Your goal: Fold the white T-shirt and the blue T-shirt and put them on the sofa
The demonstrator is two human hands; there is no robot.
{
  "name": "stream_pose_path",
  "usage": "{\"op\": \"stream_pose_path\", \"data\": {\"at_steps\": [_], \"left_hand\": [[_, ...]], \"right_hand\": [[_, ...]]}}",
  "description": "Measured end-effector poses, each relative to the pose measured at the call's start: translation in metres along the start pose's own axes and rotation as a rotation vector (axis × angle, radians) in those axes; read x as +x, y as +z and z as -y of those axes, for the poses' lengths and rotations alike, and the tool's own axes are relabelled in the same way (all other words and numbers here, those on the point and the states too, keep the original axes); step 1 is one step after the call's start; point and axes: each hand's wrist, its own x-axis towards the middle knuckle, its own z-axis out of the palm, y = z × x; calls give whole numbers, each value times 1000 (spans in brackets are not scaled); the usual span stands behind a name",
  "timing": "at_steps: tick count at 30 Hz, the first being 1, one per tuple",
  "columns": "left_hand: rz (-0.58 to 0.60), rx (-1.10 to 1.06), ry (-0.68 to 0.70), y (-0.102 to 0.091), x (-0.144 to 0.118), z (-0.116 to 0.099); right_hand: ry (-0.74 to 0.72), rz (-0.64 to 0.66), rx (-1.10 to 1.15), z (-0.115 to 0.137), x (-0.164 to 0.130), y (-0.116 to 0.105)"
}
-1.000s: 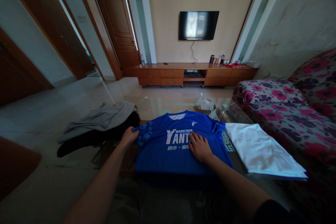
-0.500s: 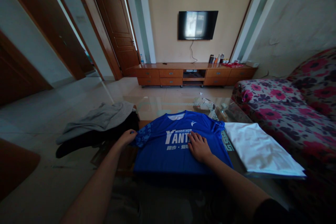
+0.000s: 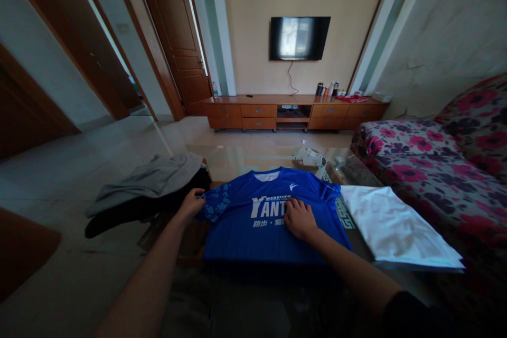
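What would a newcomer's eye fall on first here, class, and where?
The bright blue shirt, spread on the glass table front and centre, with the right grip on its lettering and the left grip at a sleeve. Next, the white cloth to its right, then the flowered sofa at the right edge.

television (image 3: pixel 300 38) on wall (image 3: pixel 249 10) | cord (image 3: pixel 292 76) hanging below it | wooden cabinet (image 3: pixel 259 111) underneath | bottles (image 3: pixel 336 87) toward cabinet's right end, red cloth (image 3: pixel 354 99) just beside | flowered sofa (image 3: pixel 420 163) at right | brown door (image 3: pixel 174 37) at left

Blue shirt (image 3: pixel 237 240) with white lettering, plain white cloth (image 3: pixel 400 227), grey-and-black clothes (image 3: pixel 154 179), pink-and-purple floral sofa (image 3: pixel 420 166)
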Motion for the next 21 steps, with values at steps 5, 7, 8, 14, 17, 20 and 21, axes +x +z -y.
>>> {"op": "stream_pose_path", "data": {"at_steps": [5,7,8,14,17,20,21], "left_hand": [[22,29,-44,1,9,4],[25,45,-47,1,13,8],[26,54,-45,1,15,10],[26,126,-17,3,27,20],[29,160,-32,1,33,25],[27,182,-70,-5,37,28],[27,187,-83,-7,39,29]], "right_hand": [[-24,-36,46,39,48,-9],[-64,14,80,60,73,-7],[-82,41,94,71,86,-5],[-126,198,129,128,149,23],[-58,221,104,138,167,40],[1,172,78,137,180,51],[11,161,72,135,184,53]]}}
